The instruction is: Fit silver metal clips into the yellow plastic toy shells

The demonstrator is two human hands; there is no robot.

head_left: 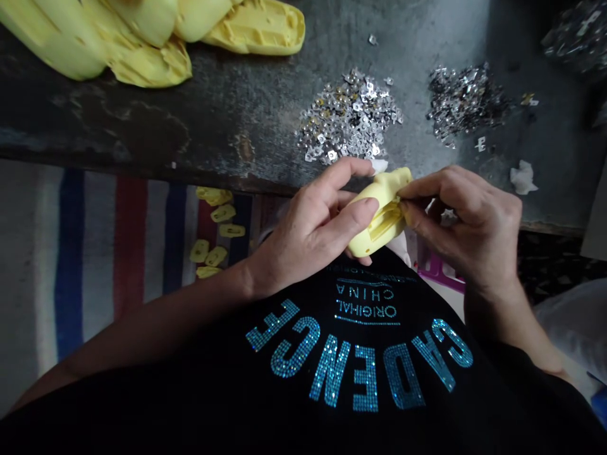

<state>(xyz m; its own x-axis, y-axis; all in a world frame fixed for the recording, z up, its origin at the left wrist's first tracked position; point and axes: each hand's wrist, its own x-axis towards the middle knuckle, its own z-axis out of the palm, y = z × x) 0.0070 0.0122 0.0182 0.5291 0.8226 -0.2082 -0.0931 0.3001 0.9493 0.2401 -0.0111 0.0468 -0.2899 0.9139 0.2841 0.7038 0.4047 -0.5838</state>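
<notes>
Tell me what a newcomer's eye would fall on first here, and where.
Probably the glittering blue letters across the black shirt, low in the view. Next, the bright yellow shell near the middle, held in the left hand, with fingertips of the right hand at its edge. Beyond the hands, a pile of small shiny metal parts lies on the dark worktop.

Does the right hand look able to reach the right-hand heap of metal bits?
Probably yes: nothing seems to stand between the right hand and that heap of metal bits, though the hand is busy at the yellow piece.
</notes>
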